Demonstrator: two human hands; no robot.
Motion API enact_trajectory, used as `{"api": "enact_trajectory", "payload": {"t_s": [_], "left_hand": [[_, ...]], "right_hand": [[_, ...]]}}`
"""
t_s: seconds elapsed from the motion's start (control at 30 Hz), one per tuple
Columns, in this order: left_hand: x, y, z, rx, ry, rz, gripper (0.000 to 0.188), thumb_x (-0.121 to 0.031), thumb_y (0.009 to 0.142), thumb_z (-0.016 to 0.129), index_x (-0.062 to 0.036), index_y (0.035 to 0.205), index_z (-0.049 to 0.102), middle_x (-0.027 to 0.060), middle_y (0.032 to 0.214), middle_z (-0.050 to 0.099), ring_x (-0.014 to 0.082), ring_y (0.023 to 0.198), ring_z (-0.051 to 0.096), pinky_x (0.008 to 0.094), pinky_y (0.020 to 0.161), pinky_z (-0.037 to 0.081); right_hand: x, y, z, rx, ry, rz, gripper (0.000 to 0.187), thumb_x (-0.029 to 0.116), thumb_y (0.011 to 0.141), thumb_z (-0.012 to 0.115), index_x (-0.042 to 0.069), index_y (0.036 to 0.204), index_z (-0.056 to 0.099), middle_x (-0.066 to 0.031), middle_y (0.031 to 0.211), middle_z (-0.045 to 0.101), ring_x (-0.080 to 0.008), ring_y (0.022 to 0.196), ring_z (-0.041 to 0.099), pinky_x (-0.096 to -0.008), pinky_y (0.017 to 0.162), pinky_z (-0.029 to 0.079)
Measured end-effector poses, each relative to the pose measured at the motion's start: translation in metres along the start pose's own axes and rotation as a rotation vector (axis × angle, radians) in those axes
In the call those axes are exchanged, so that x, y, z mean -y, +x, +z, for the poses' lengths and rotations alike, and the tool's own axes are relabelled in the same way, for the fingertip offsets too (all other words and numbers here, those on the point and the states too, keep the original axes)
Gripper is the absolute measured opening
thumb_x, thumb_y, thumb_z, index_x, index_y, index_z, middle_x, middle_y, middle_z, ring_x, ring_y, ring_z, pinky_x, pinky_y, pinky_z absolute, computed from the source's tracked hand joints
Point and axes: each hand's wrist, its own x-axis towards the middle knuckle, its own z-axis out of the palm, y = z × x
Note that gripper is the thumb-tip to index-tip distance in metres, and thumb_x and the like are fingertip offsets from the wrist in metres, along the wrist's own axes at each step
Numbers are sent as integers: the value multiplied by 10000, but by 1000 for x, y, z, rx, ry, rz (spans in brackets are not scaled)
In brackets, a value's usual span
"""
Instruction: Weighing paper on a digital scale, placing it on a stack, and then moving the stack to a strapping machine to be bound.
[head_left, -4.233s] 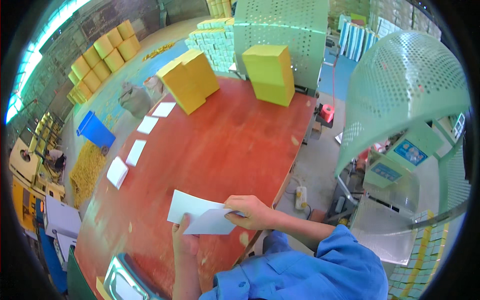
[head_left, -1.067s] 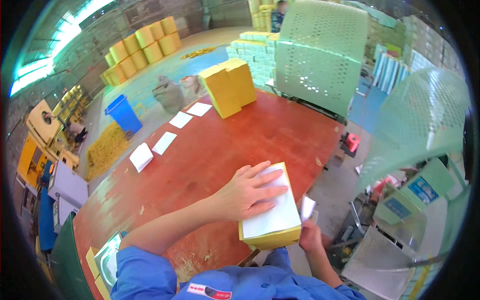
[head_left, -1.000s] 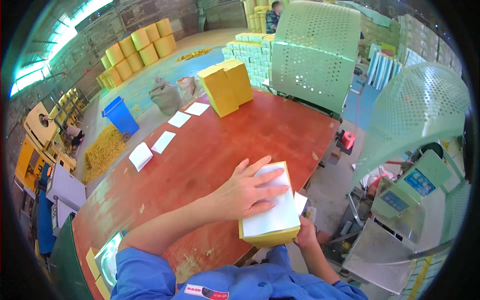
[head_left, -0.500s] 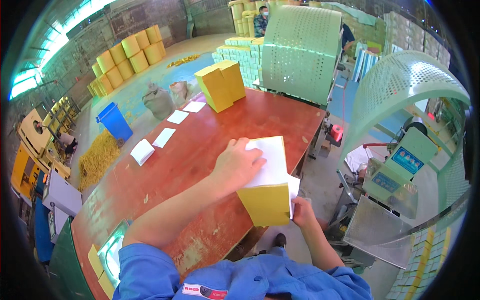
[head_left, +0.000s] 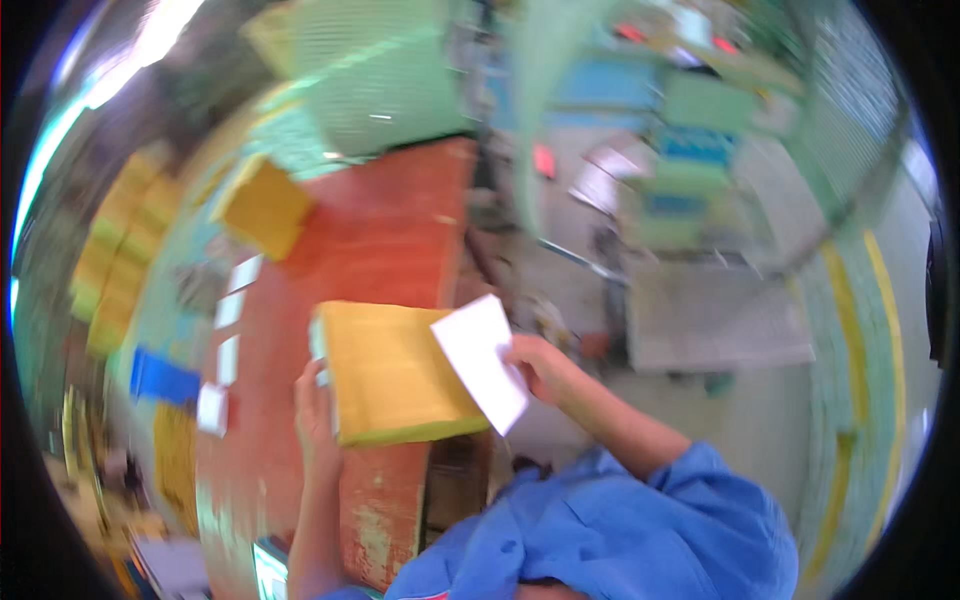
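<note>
The boxy, yellow-wrapped block (head_left: 385, 370) has turned: its white end now faces left, leaving a broad yellow face up, above the worn red tabletop's (head_left: 385, 235) edge. Of 2 hands, the left hand (head_left: 315, 415) braces that end, finger closure unclear; the right hand (head_left: 540, 368) pinches a white rectangular paper sheet (head_left: 480, 365) overlapping the block's right.

A white strip of light (head_left: 150, 45) flares at the upper left of a brightly lit hall, where motion blur smears the green machine cover (head_left: 375, 80) and the stacked yellow rolls (head_left: 125, 245) into soft streaks. The white card (head_left: 480, 360) in my right hand (head_left: 540, 368) glows almost featureless, clearer than the background, as does the yellow block (head_left: 390, 370). Fisheye distortion curves the outer scene toward a black rim, while glare whitens a glossy object (head_left: 270, 573) at lower left.
</note>
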Motion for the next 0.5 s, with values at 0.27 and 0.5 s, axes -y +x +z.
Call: {"api": "enact_trajectory", "payload": {"t_s": [0.27,0.5], "left_hand": [[10,-26,261,183,-342,-35,447,-322,1047,379,-20,1377,377,99,1341,462,178,1207,485,330,1021,383],[-8,-67,518,360,-218,-95,509,-390,1040,365,-13,1382,355,97,1374,432,193,1282,419,342,1082,319]], "right_hand": [[118,-154,-181,-392,-55,-94,338,18,754,580,-50,1082,622,-124,964,677,-209,877,665,-332,821,538],[205,-295,-400,-606,-205,-118,369,78,724,572,-14,1077,629,-85,963,681,-194,847,665,-328,762,546]]}}
